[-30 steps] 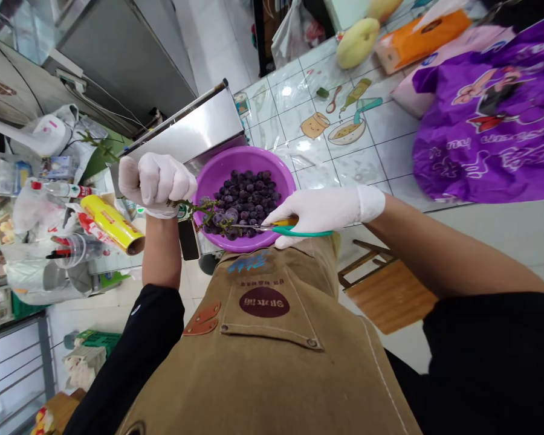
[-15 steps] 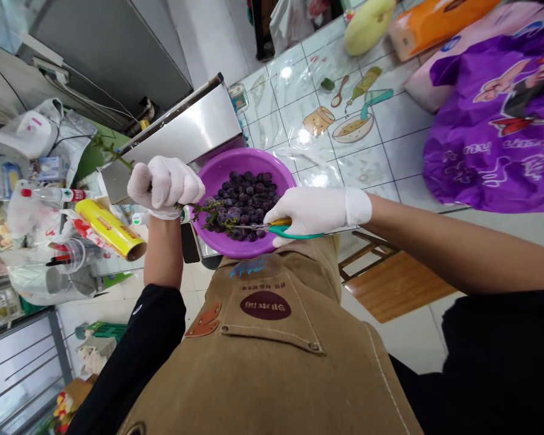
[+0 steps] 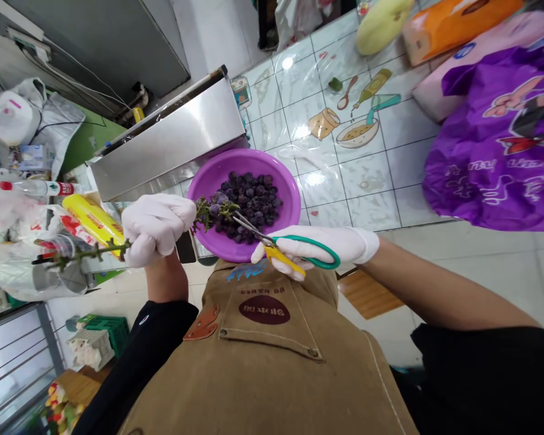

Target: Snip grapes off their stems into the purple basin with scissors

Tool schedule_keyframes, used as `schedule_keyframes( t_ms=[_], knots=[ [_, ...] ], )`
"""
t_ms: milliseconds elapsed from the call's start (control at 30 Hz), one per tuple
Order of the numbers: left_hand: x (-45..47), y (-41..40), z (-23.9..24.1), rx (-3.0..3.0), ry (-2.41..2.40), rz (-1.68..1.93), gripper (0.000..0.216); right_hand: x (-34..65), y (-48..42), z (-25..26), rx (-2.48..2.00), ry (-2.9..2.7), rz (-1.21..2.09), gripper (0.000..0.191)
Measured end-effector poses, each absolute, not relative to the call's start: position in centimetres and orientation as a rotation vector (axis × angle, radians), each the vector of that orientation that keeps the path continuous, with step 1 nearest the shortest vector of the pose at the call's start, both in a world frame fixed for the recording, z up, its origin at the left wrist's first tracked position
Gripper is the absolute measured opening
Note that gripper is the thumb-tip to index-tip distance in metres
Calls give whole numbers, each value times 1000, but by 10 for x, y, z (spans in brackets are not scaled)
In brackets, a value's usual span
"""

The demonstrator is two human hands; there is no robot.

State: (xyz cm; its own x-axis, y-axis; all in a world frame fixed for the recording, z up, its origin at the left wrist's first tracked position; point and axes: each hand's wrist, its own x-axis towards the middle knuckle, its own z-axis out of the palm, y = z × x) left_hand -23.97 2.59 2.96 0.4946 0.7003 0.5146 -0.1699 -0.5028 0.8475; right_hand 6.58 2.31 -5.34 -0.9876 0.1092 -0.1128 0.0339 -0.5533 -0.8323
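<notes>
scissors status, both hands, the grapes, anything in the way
Left hand closed on grape stem; right hand holding scissors, blades slightly parted near stem. Grapes in purple basin below. Steel box close beside basin; nothing seen blocking blades.

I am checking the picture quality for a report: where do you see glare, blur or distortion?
Head view: bright glare spots on the tabletop, paler sheen on the metal box; head view: purple bag looks soft and stretched; head view: scissors fairly clear.
</notes>
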Motion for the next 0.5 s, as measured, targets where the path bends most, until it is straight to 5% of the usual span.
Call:
schedule_keyframes(
  t_ms=[500],
  knots=[
    [-217,-9,34,1899,590,1120,49,40,35,-34,-412,-1317,2980,83]
  ],
)
